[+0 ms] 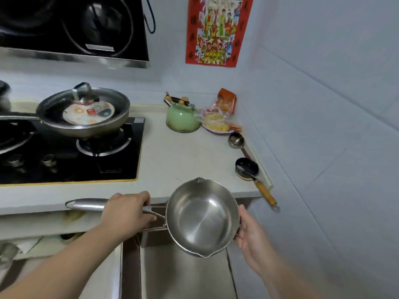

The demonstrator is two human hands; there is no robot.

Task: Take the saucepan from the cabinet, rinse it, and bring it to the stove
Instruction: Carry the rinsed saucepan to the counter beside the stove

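Note:
A shiny steel saucepan (203,219) with two pouring lips and a long handle hangs in the air just in front of the counter's front edge, its inside empty. My left hand (127,210) grips the handle close to the bowl. My right hand (248,234) holds the pan's right rim, fingers curled on its outer wall. The black gas stove (112,165) lies to the upper left on the counter.
A lidded frying pan (86,113) sits on the stove's right burner. On the white counter (183,160) stand a green kettle (182,119), a plate of bagged food (220,121) and two ladles (246,167) by the right wall. An open cabinet (155,236) is below.

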